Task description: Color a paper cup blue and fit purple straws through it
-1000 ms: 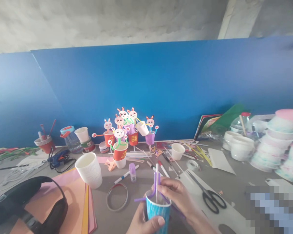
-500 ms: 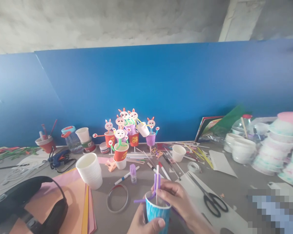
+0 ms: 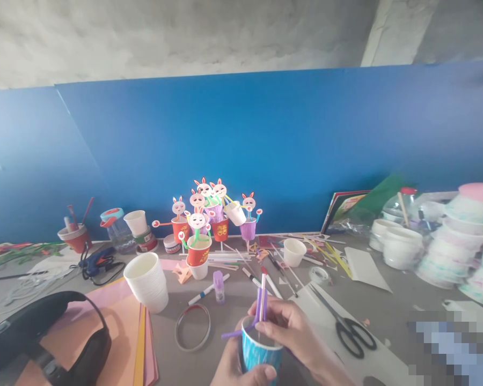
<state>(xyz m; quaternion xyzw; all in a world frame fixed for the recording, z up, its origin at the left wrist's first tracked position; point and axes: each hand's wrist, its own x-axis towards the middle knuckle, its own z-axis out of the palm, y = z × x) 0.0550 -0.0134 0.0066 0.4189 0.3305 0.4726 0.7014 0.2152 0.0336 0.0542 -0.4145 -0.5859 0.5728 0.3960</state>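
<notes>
A paper cup point(image 3: 262, 356) coloured in blue strokes is in my left hand point(image 3: 237, 360), whose thumb lies across its front. My right hand point(image 3: 292, 328) reaches over the cup's rim and pinches purple straws point(image 3: 260, 306) together with a thin pale stick point(image 3: 263, 292). Both stand upright out of the cup's mouth. One purple straw point(image 3: 231, 335) sticks out sideways to the left over the rim. The fingers hide where the stick and straws meet inside the cup. Left of the hands, a grey tape ring point(image 3: 193, 349) lies on the table.
Rabbit-faced cup figures point(image 3: 197, 220) stand at the back centre. A stack of white cups point(image 3: 147, 282), a glue bottle point(image 3: 218, 287) and coloured paper point(image 3: 123, 327) are on the left, with a black headset point(image 3: 84, 343). Scissors point(image 3: 354, 336) lie on the right, before painted cups point(image 3: 438, 257).
The pale stick has shifted slightly right and now stands close against the upright purple straws. Both hands and the cup have moved a little to the right.
</notes>
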